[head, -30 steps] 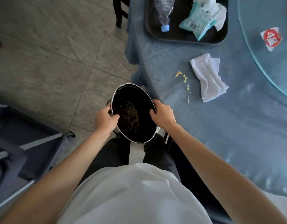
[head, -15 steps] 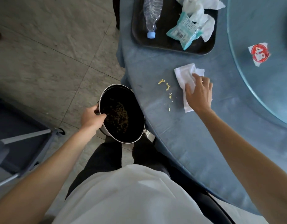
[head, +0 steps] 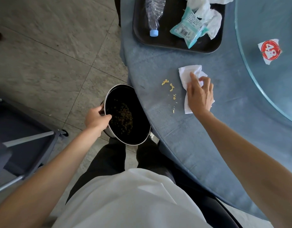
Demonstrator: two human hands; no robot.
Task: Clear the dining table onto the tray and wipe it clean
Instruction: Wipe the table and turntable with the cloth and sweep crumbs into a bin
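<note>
Hands: right (head: 200,94) on napkin (head: 185,74), left (head: 96,118) gripping bin (head: 125,114).

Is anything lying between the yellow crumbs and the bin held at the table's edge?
Nothing visible does. Only bare blue tablecloth lies between the crumbs and the bin; the right hand with the white cloth sits on their far side.
</note>
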